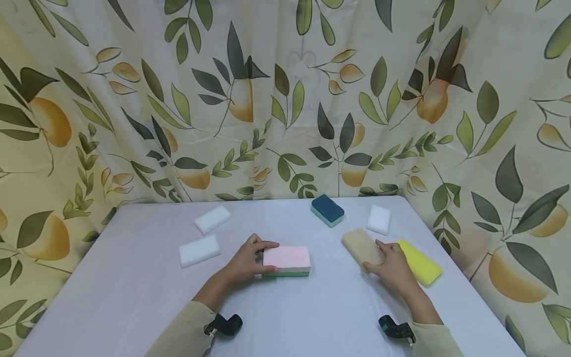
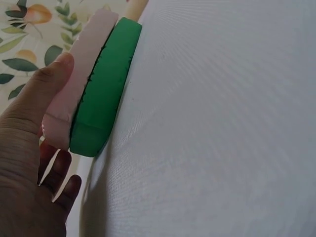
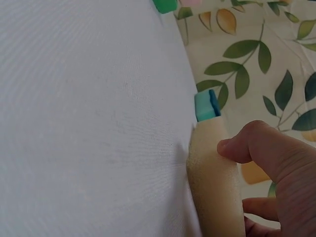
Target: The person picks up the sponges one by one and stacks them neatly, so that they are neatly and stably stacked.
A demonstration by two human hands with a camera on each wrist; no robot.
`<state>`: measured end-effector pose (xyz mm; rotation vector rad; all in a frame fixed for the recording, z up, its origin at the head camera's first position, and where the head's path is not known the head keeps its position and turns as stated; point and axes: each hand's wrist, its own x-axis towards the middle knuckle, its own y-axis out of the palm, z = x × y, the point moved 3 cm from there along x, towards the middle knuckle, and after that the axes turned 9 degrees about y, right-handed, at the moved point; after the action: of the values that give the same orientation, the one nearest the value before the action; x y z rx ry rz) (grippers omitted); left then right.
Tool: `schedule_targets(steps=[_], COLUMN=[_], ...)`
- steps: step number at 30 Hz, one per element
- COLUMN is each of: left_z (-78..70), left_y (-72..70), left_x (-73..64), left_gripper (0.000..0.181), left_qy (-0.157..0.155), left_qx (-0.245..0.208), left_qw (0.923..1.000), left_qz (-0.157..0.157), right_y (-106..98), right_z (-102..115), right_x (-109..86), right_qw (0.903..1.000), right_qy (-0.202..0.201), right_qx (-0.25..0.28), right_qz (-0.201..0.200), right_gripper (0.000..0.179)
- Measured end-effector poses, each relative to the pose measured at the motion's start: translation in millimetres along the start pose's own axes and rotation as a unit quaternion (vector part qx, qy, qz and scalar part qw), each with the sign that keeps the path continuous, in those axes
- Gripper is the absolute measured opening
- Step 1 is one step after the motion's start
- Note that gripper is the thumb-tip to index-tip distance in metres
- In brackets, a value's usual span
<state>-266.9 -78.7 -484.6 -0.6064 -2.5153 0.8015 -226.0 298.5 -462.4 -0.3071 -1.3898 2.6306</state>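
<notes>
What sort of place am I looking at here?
Probably a curtained-off recording setup: a cream fabric curtain printed with leaves and fruit hangs behind a white cloth-covered table, and a small black device sits at each wrist.

Sponges [image 1: 287,259] lie on a table [image 1: 325,317] before a curtain [image 1: 285,144].

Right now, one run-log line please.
left hand: holds pink-green sponge | right hand: holds beige sponge | blue-teal sponge: unheld
</notes>
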Motion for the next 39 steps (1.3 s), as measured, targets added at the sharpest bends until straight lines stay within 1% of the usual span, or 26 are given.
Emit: schedule_targets(steps=[6,12,16,28,34,39], left_z=[1.0,4.3,4.6,2.9,3.4,4.1], left_y=[-0.4,1.7,1.7,0.5,0.5,1.0], left_x=[-0.3,0.2,-0.2,0.9,1.1,1.1], left_gripper=[0.063,0.063,0.063,0.063,0.063,0.063], left_qy=[0.003,0.0,-0.003,-0.008,-0.008,-0.01], left_qx=[-0.001,0.003,0.0,-0.004,-0.001,0.002], left_qw=[1.0,1.0,1.0,0.9999,0.9999,0.9999], left_qz=[-0.004,0.0,0.002,0.008,0.008,0.007], right_y=[0,3,6,11,13,13], right_z=[1,1,5,15,23,29], right_x=[-1.0,-2.2,-2.7,1.9,2.9,4.8], right_qw=[0.9999,0.9991,0.9986,0.9987,0.998,0.9972], right_qy=[-0.01,-0.027,-0.031,-0.027,-0.044,-0.063], right_qx=[0.004,0.009,0.012,0.001,0.002,-0.009], right_qz=[0.012,0.032,0.042,0.043,0.044,0.04], right_gripper=[0.089,0.088,0.088,0.088,0.084,0.079])
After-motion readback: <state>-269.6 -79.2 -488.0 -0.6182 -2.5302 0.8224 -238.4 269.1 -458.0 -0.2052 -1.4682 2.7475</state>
